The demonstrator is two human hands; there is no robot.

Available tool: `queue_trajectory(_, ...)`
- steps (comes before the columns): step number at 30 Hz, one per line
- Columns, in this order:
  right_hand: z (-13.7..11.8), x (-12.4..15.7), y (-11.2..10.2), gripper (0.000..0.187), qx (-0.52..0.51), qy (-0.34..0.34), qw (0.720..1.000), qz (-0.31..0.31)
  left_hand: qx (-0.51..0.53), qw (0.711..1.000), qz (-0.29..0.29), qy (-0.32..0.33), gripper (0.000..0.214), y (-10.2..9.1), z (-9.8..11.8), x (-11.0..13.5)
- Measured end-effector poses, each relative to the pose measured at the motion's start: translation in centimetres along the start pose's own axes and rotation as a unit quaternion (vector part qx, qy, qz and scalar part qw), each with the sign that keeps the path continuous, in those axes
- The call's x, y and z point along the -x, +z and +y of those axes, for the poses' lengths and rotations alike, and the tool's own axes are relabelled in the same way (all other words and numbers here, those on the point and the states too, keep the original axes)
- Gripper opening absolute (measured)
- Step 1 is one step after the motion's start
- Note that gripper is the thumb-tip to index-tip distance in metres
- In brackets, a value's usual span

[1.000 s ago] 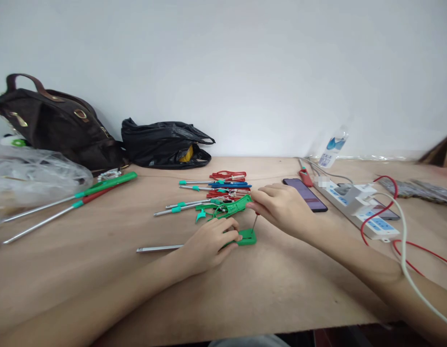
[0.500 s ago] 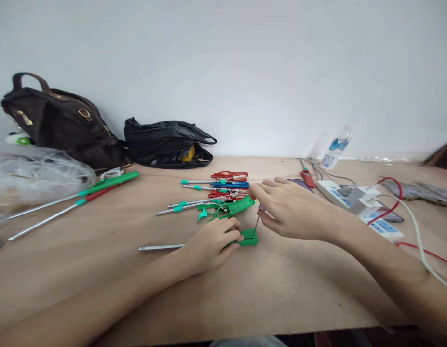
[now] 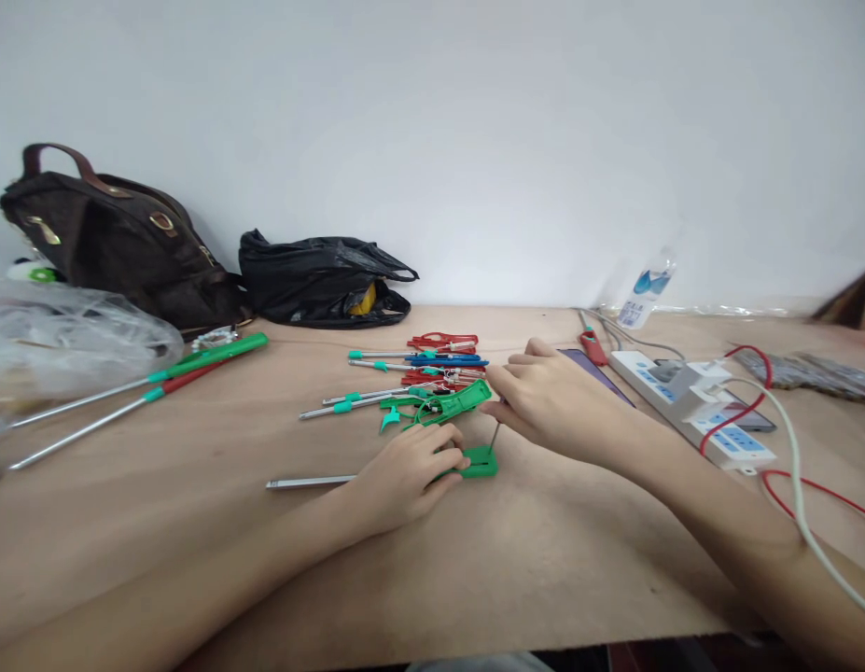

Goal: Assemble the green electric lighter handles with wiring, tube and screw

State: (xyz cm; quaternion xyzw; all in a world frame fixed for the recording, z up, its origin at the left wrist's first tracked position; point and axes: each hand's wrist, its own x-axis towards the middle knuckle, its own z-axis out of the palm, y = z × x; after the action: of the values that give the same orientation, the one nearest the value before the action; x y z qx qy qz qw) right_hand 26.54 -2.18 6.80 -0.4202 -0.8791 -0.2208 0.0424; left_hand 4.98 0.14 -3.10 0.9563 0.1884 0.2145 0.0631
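Observation:
My left hand [image 3: 411, 469] is closed over a green plastic handle [image 3: 483, 462] lying on the table; a flat metal rod [image 3: 310, 483] sticks out of it to the left. My right hand [image 3: 537, 397] grips a screwdriver [image 3: 495, 436] whose thin shaft points down to the handle's right end; its grip is hidden in my fingers. Just beyond lie an open green handle shell [image 3: 460, 401], a small teal clip [image 3: 390, 419] and several metal rods with teal sleeves among red and blue handle parts [image 3: 442, 360].
At the left stand a dark bag [image 3: 117, 243], a black plastic bag [image 3: 320, 280], a clear plastic bag [image 3: 75, 327] and green and red handled rods [image 3: 222, 352]. To the right are a power strip [image 3: 730, 446] with cables, a phone [image 3: 592, 373] and a water bottle [image 3: 646, 291].
My right hand's fingers have curled and turned around the screwdriver, its wrist shifting slightly left. My left hand stays on the green handle. The view has moved slightly.

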Motion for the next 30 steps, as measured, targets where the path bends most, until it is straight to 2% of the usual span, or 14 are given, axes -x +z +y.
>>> queue_trajectory(3, 0.2, 0.1, 0.0, 0.026, 0.000, 0.009, 1.000, 0.003, 0.000, 1.000, 0.000, 0.003, 0.014, 0.0, 0.0, 0.0)
queue_trajectory(7, 0.4, 0.2, -0.5, 0.014, -0.053, -0.009, 0.998, -0.019, 0.001, 1.000, -0.003, 0.001, 0.014, 0.0, 0.0, -0.1)
queue_trajectory(10, 0.4, 0.1, -0.6, 0.023, -0.035, 0.017, 0.998, -0.051, -0.001, 1.000, -0.004, -0.002, 0.014, 0.0, 0.0, 0.0)
queue_trajectory(12, 0.5, 0.2, -0.6, 0.029, -0.023, 0.029, 0.998, -0.048, -0.001, 1.000, -0.003, -0.001, 0.014, 0.0, -0.1, 0.0)
queue_trajectory(17, 0.4, 0.3, -0.6, 0.014, -0.088, -0.011, 0.996, -0.033, 0.000, 1.000, -0.007, -0.003, 0.015, -0.1, 0.0, 0.0)
queue_trajectory(22, 0.2, 0.1, -0.7, 0.024, -0.032, 0.030, 0.997, -0.056, 0.000, 1.000, -0.003, -0.006, 0.016, -0.1, 0.1, -0.1)
queue_trajectory(25, 0.3, 0.4, -1.1, 0.016, -0.093, 0.007, 0.995, -0.037, 0.003, 1.000, -0.002, -0.006, 0.015, -0.1, 0.1, -0.1)
queue_trajectory(27, 0.3, 0.5, -1.3, 0.008, -0.127, -0.014, 0.991, -0.046, 0.003, 1.000, -0.003, -0.004, 0.015, -0.1, 0.1, -0.1)
queue_trajectory(30, 0.1, 0.3, -1.3, 0.013, -0.094, 0.014, 0.992, -0.080, 0.001, 1.000, -0.002, -0.004, 0.014, 0.0, 0.1, -0.1)
